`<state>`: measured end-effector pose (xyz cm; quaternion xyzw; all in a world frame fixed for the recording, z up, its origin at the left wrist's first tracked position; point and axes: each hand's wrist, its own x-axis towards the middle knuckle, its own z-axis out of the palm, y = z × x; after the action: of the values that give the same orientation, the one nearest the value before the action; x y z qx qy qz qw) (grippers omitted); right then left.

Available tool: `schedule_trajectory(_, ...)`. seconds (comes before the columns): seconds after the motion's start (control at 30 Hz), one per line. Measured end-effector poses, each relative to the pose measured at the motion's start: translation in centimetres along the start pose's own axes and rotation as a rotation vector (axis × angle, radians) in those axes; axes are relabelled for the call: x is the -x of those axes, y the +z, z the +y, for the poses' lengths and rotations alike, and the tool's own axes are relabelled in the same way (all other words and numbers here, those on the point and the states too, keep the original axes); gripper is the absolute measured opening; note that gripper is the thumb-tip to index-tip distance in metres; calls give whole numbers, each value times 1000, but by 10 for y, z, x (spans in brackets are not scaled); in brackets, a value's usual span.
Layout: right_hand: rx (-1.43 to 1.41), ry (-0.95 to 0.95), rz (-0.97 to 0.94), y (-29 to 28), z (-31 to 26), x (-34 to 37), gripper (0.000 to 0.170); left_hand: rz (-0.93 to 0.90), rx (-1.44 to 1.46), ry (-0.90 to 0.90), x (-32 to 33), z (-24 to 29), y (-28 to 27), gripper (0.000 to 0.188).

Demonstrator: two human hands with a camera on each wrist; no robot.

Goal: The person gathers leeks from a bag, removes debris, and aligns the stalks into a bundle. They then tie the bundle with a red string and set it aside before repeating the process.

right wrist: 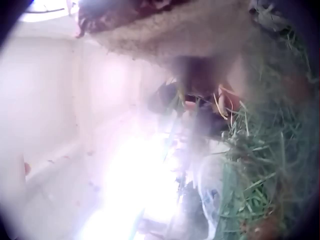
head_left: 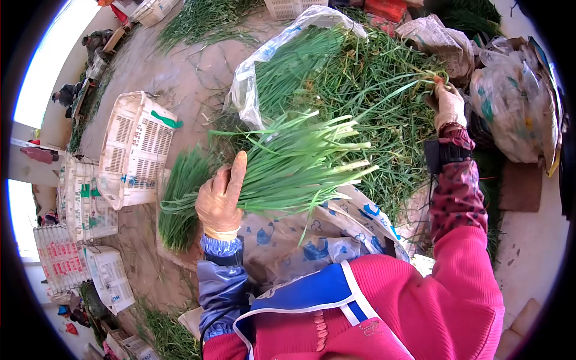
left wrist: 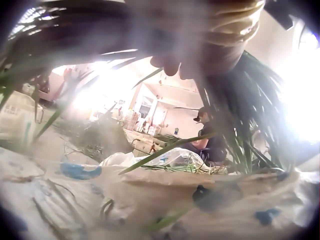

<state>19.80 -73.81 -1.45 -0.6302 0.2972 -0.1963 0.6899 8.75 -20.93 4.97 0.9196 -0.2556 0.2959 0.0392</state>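
In the head view my left hand (head_left: 219, 204), in a thin cream glove, grips a thick bundle of garlic chives (head_left: 288, 168). Their pale cut ends point right and the leaf tips fold out to the left of the hand. At the right, my right hand (head_left: 450, 105), in a pale fabric glove, pinches a few chive stalks (head_left: 414, 84) whose leaves trail leftward over a broad heap of loose greens (head_left: 384, 126). The left wrist view has bundle leaves (left wrist: 250, 110) hanging beside the glove. Glare blurs the fingers in the right wrist view.
Another bunch of chives (head_left: 180, 204) lies below the left hand. Clear plastic (head_left: 246, 90) edges more chives ahead. White crates (head_left: 135, 150) stand at the left, stuffed plastic bags (head_left: 510, 108) at the right. A patterned sheet (head_left: 276, 240) covers the lap. Another person (left wrist: 212, 142) sits across.
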Motion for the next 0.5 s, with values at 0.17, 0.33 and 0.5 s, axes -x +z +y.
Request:
schedule_trajectory(0.17, 1225, -329, -632, 46, -76, 71, 63, 20, 6, 161, -19, 4, -5, 64)
schedule_trajectory(0.33, 1156, 113, -1358, 142, -140, 152, 79, 26, 7, 290, -38, 15, -7, 61)
schedule_trajectory(0.5, 968, -284, -1534, 178, -108, 177, 46, 17, 14, 306, -46, 23, -17, 61)
